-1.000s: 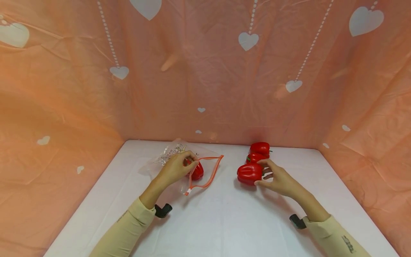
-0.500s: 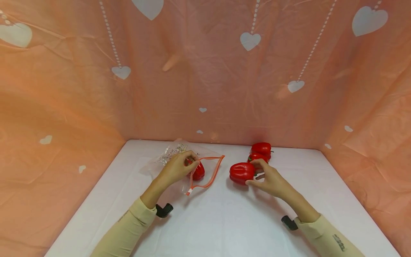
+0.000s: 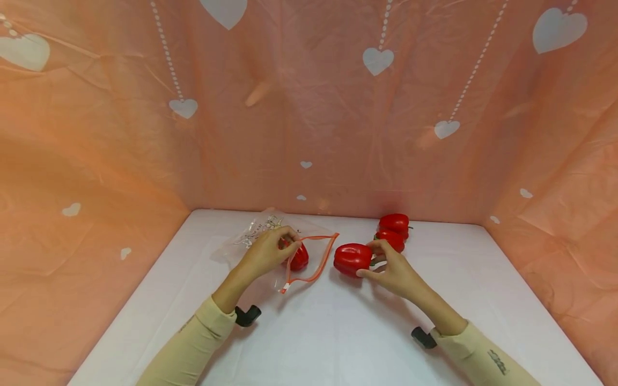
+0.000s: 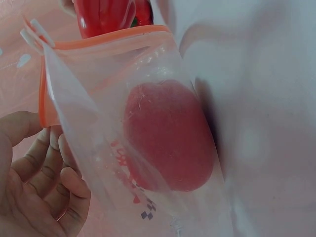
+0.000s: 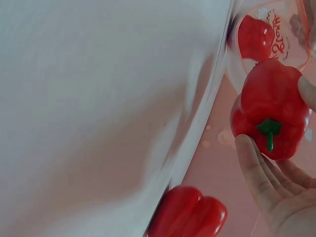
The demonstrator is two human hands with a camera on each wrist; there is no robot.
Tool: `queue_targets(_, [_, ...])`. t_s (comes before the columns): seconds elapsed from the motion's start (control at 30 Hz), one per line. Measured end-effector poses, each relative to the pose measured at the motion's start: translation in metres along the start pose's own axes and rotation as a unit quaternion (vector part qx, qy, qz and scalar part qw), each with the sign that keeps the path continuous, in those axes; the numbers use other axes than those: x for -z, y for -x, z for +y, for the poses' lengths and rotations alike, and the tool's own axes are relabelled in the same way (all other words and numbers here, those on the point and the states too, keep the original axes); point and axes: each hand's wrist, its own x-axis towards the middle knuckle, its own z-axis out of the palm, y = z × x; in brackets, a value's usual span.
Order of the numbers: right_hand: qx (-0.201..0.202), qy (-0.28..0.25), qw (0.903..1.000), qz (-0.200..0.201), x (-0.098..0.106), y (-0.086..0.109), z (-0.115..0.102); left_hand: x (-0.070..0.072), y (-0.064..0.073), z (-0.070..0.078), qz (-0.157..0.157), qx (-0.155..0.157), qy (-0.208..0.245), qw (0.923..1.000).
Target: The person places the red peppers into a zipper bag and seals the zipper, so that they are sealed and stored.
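Observation:
My left hand pinches the orange-edged rim of a clear zip bag, whose mouth stands open toward the right. Inside the bag lies one red bell pepper, seen through the plastic. My right hand grips a second red bell pepper by its stem end, thumb on one side and fingers on the other. That pepper is just right of the bag's orange zip edge in the head view. Its green stem faces the palm in the right wrist view.
Two more red bell peppers sit behind my right hand: a nearer pepper and a farther pepper by the back edge. A white cloth covers the table. Orange curtains with white hearts enclose the back and sides.
My right hand has carried its pepper leftward, from beside the other two peppers to close by the bag's mouth. My left hand stays in place on the bag's rim.

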Motion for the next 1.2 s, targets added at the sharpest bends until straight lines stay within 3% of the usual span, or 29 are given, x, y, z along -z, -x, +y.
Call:
queue_targets(0.6, [-0.002,-0.027,0.9995,-0.018,-0.025,-0.008,-0.014,0.001,-0.001,0.001,-0.002,0.004,-0.001,1.0000])
queue_targets(0.9, [-0.015,-0.040,0.9988,-0.024,-0.040,-0.010,-0.018,0.001,-0.001,0.001,0.000,-0.010,-0.001,0.9999])
queue_targets(1.03, [-0.036,-0.075,0.9959,-0.036,-0.047,-0.012,-0.021,0.001,-0.001,0.001,-0.001,-0.012,0.000,0.9999])
queue_targets(1.2, [-0.069,-0.146,0.9850,-0.061,-0.054,-0.014,-0.026,-0.001,-0.002,0.001,-0.004,-0.008,0.002,1.0000])
